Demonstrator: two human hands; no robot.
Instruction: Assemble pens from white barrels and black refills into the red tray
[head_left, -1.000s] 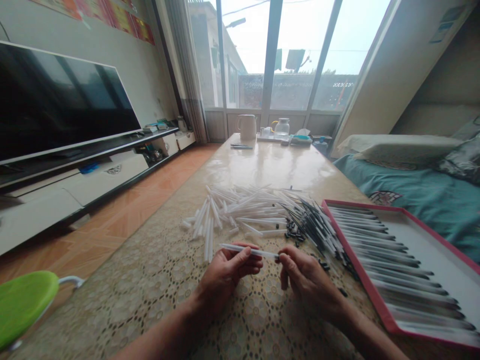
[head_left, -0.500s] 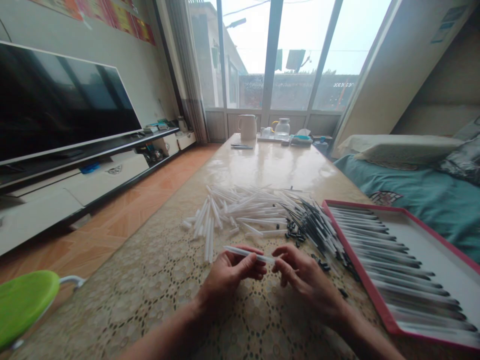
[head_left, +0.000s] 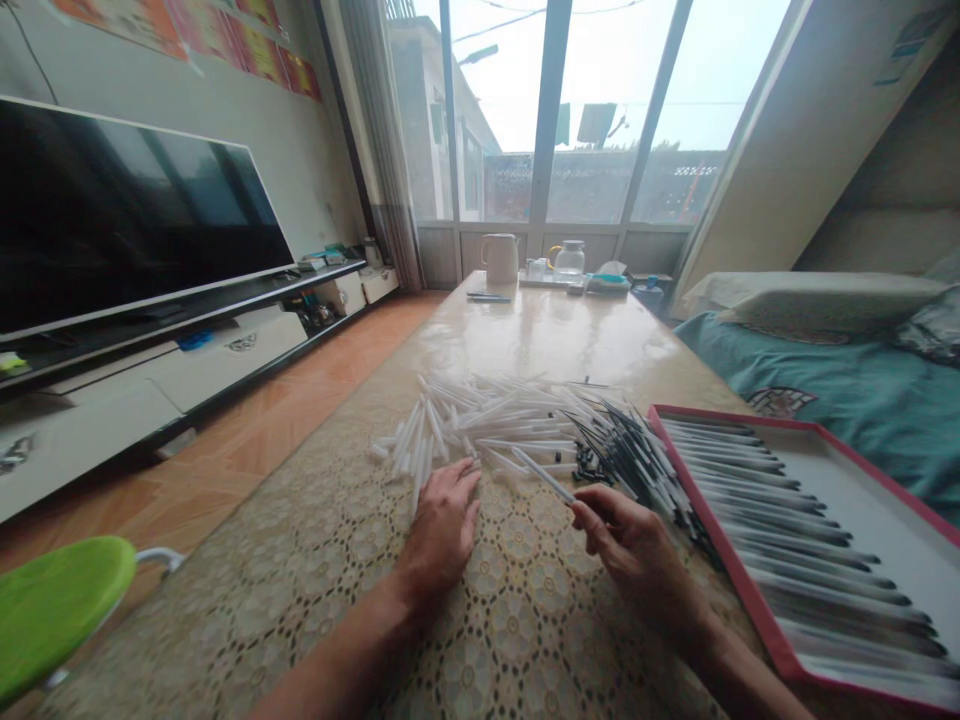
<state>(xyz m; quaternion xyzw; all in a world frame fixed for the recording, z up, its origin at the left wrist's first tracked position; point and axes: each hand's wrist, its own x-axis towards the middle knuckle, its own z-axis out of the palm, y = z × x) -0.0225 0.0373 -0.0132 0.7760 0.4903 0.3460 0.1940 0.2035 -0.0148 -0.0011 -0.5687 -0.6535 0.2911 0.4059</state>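
My right hand (head_left: pixel 626 535) is closed, its thumb and fingers pinching the near end of a slim white pen barrel (head_left: pixel 541 474), which points away to the upper left. My left hand (head_left: pixel 444 515) reaches forward over the table with fingers stretched out. Its fingertips are at a small white cap-like piece (head_left: pixel 469 448) by the near edge of a pile of white pen tubes (head_left: pixel 502 412). To the right of that pile lie small black caps (head_left: pixel 589 462) and a bundle of dark-tipped pen refills (head_left: pixel 626 450).
A red-rimmed box (head_left: pixel 757 610) on the right holds a row of pens with black ends. At the table's (head_left: pixel 360 620) far end stand a pitcher (head_left: pixel 500 260), a glass jug (head_left: pixel 570 260) and a tissue pack (head_left: pixel 609 280). A green stool (head_left: pixel 67 610) is at the left.
The white pen barrel has passed from my left hand to my right alone. My left hand has moved forward to the edge of the white pile. The view has shifted slightly.
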